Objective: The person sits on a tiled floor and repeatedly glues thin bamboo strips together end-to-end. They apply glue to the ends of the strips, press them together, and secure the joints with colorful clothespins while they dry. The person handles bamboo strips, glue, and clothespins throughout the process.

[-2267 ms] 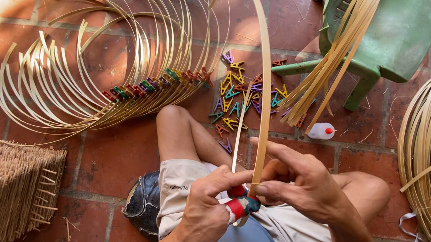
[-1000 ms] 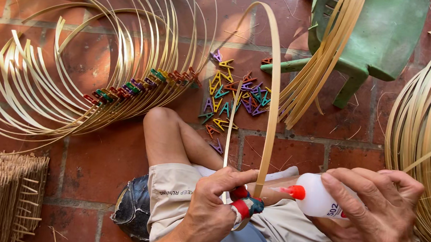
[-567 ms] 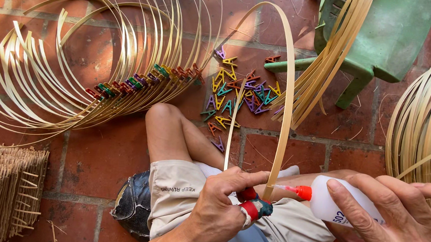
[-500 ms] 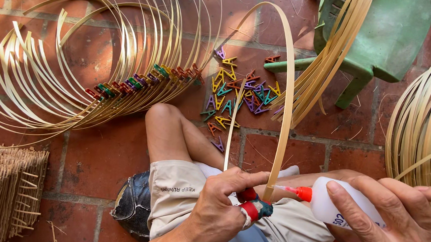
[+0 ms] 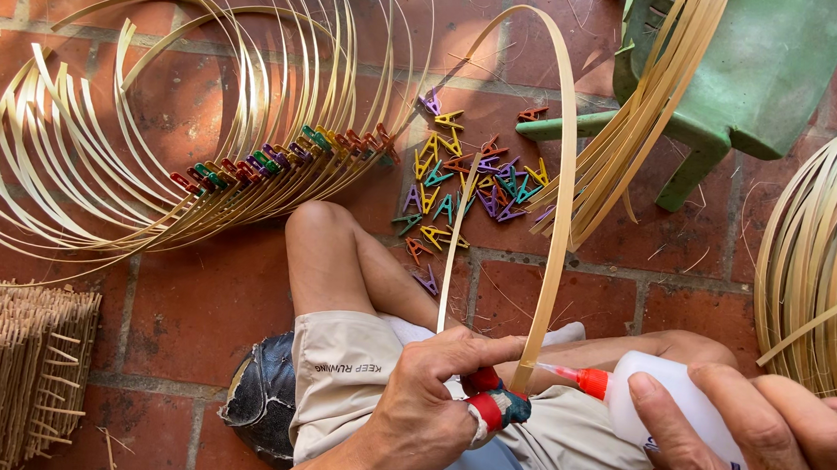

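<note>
Head view: left hand [image 5: 417,414] pinched the overlapped ends of a bent bamboo strip loop [image 5: 562,186] over the lap, taped thumb on the joint. Right hand [image 5: 764,450] was wrapped around a white glue bottle [image 5: 664,410], red nozzle [image 5: 589,381] touching the strip's end. Risk: the sprung loop could pop free if the pinch eased, or glue could drip onto the shorts [image 5: 352,376]. Room was tight: green stool [image 5: 738,80] with leaning strips ahead-right, clipped hoops [image 5: 201,154] left, coloured clips [image 5: 460,184] on the brick floor [image 5: 201,299] between.
</note>
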